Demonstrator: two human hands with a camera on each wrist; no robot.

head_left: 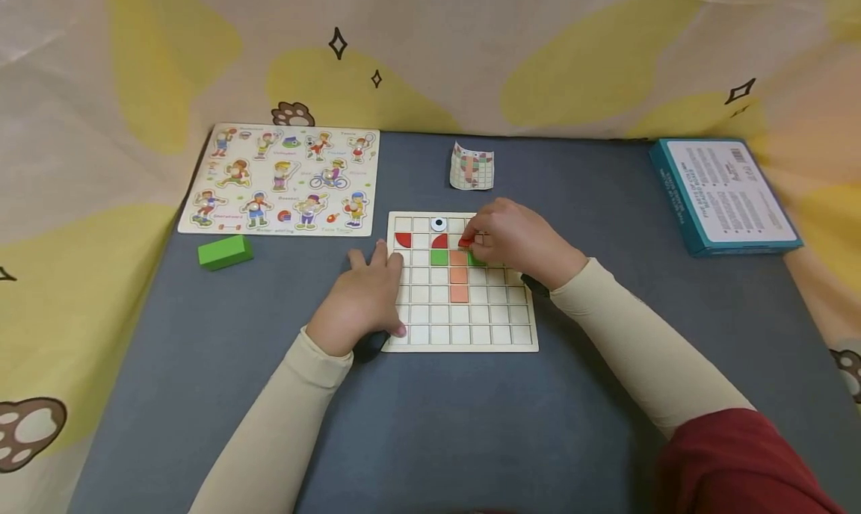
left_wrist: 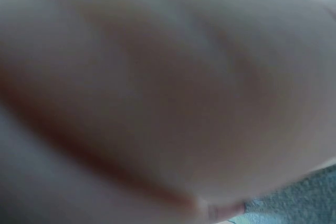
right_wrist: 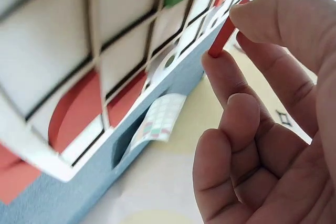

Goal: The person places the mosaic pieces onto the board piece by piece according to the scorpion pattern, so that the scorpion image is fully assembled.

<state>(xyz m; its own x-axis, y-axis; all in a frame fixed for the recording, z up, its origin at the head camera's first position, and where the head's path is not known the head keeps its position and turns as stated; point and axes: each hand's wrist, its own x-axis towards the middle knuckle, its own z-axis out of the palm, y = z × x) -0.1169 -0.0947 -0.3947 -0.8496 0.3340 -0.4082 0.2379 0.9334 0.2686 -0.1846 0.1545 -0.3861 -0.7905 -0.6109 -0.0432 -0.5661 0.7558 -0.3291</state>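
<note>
A white grid board (head_left: 460,335) lies on the table with thin dark lines between its squares. Red quarter-round tiles (head_left: 403,240), green tiles, orange tiles (head_left: 459,275) and a round eye tile (head_left: 439,224) sit in its upper and middle squares. My left hand (head_left: 359,301) rests along the board's left edge, fingers extended. Over the upper right of the grid, my right hand (head_left: 518,239) pinches a small red tile (right_wrist: 222,38) between thumb and fingertip. In the left wrist view, blurred skin hides most of the work.
Beyond the board stands a small curled pattern card (head_left: 471,167). A sports picture puzzle (head_left: 282,178) lies at the back left, with a green block (head_left: 225,252) in front of it. At the back right is a teal box (head_left: 729,193). Patterned cloth (head_left: 437,51) borders the table.
</note>
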